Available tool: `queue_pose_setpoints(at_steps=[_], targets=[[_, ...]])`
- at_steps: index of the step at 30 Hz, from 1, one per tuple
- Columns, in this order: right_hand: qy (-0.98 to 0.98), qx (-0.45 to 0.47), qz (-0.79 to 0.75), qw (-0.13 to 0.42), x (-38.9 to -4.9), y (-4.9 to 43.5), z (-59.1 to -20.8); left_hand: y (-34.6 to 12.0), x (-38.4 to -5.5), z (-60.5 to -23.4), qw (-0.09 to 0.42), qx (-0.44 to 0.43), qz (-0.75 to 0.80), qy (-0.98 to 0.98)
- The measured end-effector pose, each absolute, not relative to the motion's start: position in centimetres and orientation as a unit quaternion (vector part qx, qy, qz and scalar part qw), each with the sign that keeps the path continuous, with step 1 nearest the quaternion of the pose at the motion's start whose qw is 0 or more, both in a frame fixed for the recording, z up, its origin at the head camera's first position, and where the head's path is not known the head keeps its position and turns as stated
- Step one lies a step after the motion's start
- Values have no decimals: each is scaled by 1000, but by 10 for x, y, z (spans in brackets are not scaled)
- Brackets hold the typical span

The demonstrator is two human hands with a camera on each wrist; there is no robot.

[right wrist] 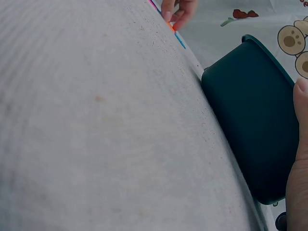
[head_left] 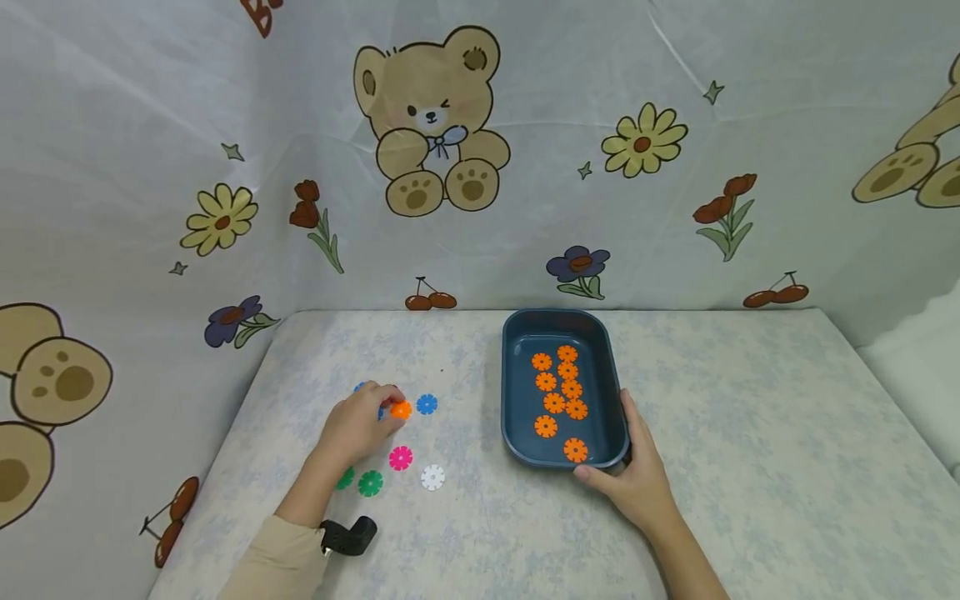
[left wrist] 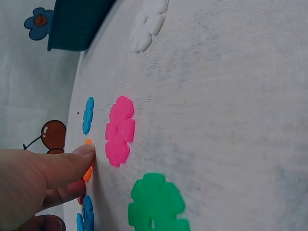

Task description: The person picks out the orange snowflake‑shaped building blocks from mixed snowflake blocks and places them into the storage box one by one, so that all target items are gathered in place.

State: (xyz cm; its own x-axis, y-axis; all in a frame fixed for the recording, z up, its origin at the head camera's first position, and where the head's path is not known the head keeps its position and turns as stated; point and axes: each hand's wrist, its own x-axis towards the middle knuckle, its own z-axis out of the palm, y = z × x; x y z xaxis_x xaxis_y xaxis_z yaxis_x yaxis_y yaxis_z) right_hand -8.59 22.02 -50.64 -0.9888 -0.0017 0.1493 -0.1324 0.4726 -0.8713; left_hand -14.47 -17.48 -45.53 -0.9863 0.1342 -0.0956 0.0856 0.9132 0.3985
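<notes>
On the left of the table, my left hand [head_left: 356,427] pinches an orange snowflake disc [head_left: 401,410] between thumb and fingers, close over the tabletop. A blue disc [head_left: 427,404] lies just right of it, and more blue discs [left wrist: 87,214] are partly hidden by the fingers. A dark blue-green tray [head_left: 517,437] stands mid-table, with several orange discs [head_left: 546,426] lying flat inside. My right hand [head_left: 641,492] grips the tray's near right corner, thumb at the near rim and fingers along the right side.
Nearer than the left hand lie a pink disc [head_left: 401,458], a white disc [head_left: 432,477] and two green discs [head_left: 371,483]. A black wrist mount [head_left: 349,536] sits on the left forearm. Behind the table hangs a printed cloth [head_left: 300,100].
</notes>
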Motion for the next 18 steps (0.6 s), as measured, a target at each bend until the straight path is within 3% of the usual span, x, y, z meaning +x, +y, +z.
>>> queue_pose_setpoints(at_steps=[8, 18], targets=[[-856, 40, 511, 69, -85, 220, -506, -173, -150, -456, 103, 42, 255, 960], [-854, 44, 514, 70, -86, 220, -507, -172, -151, -459, 114, 45, 291, 949]])
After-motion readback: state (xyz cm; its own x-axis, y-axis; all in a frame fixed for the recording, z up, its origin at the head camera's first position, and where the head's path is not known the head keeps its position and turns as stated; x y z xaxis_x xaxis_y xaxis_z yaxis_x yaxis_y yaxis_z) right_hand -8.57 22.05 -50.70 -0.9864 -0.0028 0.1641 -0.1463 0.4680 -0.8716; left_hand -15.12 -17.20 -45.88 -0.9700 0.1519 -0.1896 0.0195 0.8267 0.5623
